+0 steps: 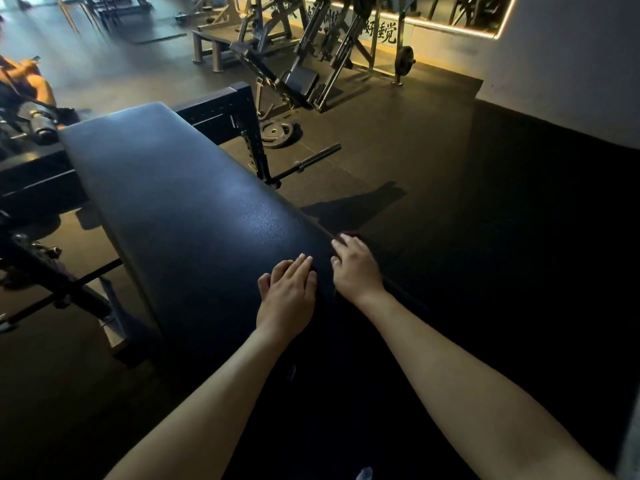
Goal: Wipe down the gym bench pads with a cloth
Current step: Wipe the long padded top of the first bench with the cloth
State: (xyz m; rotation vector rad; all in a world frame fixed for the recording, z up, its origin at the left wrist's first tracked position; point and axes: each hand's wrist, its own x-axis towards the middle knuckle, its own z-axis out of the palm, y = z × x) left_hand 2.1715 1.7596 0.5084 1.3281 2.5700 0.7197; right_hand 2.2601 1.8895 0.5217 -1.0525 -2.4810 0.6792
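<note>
A long black bench pad (180,209) runs from the upper left down toward me. My left hand (289,292) lies flat on the pad's near part, fingers straight. My right hand (355,268) sits at the pad's right edge, its fingers bent over a dark reddish cloth (351,234) of which only a small bit shows beyond the fingertips. The rest of the cloth is hidden under the hand.
A barbell (311,161) and a weight plate (277,132) lie on the dark rubber floor to the right of the bench frame (239,112). Other machines (311,64) stand at the back. A person (20,84) sits at the far left.
</note>
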